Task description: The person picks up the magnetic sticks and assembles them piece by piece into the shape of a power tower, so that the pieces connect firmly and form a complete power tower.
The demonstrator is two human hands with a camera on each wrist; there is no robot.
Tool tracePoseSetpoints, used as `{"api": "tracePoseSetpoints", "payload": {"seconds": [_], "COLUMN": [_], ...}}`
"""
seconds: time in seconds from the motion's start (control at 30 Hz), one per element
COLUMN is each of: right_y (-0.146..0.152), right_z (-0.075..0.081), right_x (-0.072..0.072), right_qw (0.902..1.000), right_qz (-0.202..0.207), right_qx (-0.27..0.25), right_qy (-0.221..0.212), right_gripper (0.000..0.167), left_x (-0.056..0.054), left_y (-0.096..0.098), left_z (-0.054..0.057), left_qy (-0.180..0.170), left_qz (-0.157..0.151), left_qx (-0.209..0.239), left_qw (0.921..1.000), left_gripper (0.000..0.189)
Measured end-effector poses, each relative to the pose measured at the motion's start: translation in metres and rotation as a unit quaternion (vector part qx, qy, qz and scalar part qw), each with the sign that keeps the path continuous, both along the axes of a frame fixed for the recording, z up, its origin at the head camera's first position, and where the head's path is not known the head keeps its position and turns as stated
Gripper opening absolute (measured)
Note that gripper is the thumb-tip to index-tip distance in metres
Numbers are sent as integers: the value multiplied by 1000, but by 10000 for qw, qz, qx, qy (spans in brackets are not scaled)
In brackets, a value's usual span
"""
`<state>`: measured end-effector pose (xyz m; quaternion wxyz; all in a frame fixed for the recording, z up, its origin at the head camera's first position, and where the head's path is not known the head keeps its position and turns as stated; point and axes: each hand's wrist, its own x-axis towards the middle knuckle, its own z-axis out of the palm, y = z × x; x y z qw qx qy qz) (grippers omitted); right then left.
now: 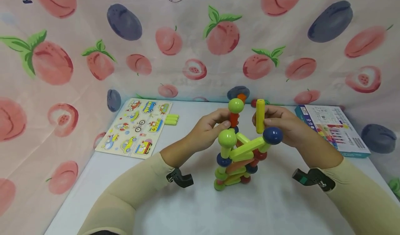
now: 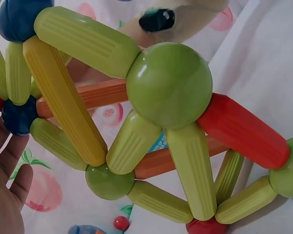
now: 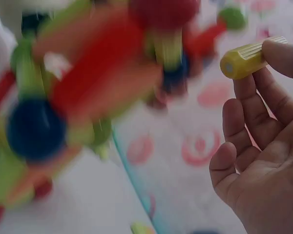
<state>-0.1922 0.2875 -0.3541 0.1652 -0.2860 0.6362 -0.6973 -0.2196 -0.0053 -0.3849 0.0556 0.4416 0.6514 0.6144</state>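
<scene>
A tower of magnetic sticks and balls stands on the white table, built of green, yellow, orange and red sticks joined by green, blue and red balls. My left hand grips its far upper part, thumb and fingers about a red stick and a blue ball, below a green ball. In the left wrist view the fingers lie by a blue ball. Held upright between thumb and fingers of my right hand is a loose yellow magnetic stick. The right wrist view shows its pale round end.
A picture puzzle board lies at the back left, with several light green sticks beside it. A printed box lies at the right. Behind the table hangs a fruit-patterned cloth. A red ball sits near the back edge.
</scene>
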Motion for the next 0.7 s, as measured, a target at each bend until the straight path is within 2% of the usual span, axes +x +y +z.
{"api": "tracePoseSetpoints", "payload": {"seconds": [0.13, 0.23, 0.6, 0.7], "right_y": [-6, -8, -13, -11], "right_z": [7, 6, 3, -9], "right_x": [9, 11, 14, 16], "right_qw": [9971, 9957, 9959, 9983], "right_qz": [741, 912, 875, 490], "right_qx": [-149, -95, 143, 88], "right_qy": [-50, -104, 201, 296], "right_gripper": [22, 21, 36, 38], "left_x": [1, 2, 1, 1], "left_y": [-1, -1, 0, -1], "left_z": [2, 3, 6, 6], "left_qy": [115, 118, 308, 213], "left_qz": [46, 81, 38, -90], "left_qx": [0, -45, -211, -161], "left_qw": [9999, 9999, 9993, 9996], "left_gripper": [32, 32, 35, 36]}}
